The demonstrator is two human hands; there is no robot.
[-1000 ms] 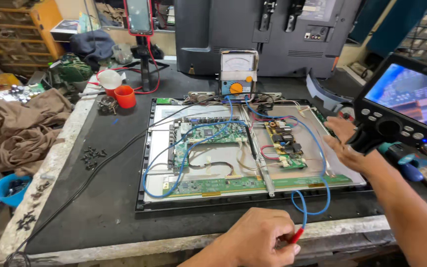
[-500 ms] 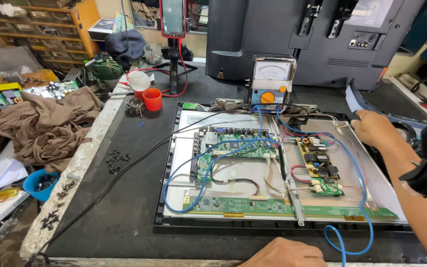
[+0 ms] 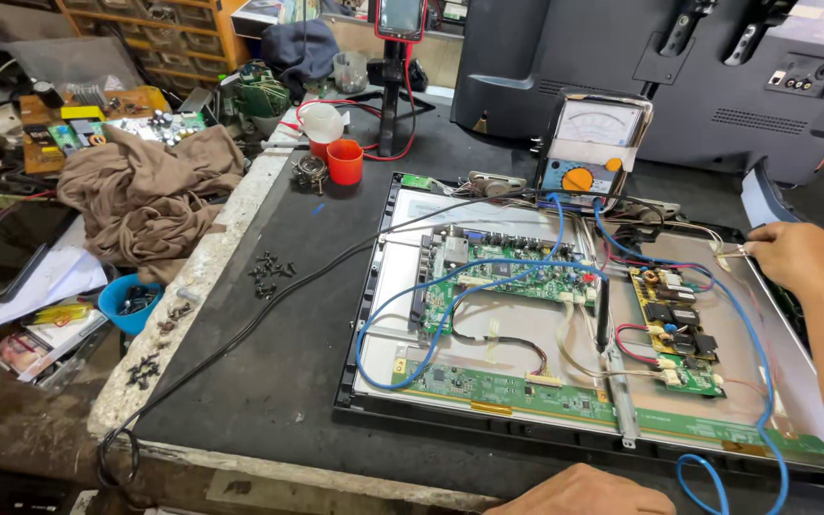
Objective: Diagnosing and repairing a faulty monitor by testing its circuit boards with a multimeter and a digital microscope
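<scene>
- Head view, looking down on a dark workbench [image 3: 269, 381] with an opened flat-screen panel [image 3: 383, 315] lying face down, its circuit boards bare.
- An analogue meter [image 3: 591, 143] with an orange dial stands upright just behind the panel. Blue leads [image 3: 450, 305] loop from it across the green main board [image 3: 507, 267] and down the panel's right side.
- A smaller power board [image 3: 674, 329] sits to the right of the main board; a long green strip board [image 3: 526, 391] runs along the near edge.
- Left of the panel: loose black screws [image 3: 269, 272], a black cable [image 3: 240, 334], an orange cup [image 3: 344, 161], a crumpled brown cloth [image 3: 150, 195] and a blue bowl [image 3: 126, 303].
- A large dark television back [image 3: 660, 67] stands behind the meter.
- The right hand [image 3: 793, 257] rests at the panel's upper right corner, fingers curled and pinching a small white connector [image 3: 729, 252] on thin wires.
- The left hand [image 3: 584, 491] is at the bottom edge, mostly cut off; its grip cannot be told. It lies beside the panel's near rim, close to the blue lead.
</scene>
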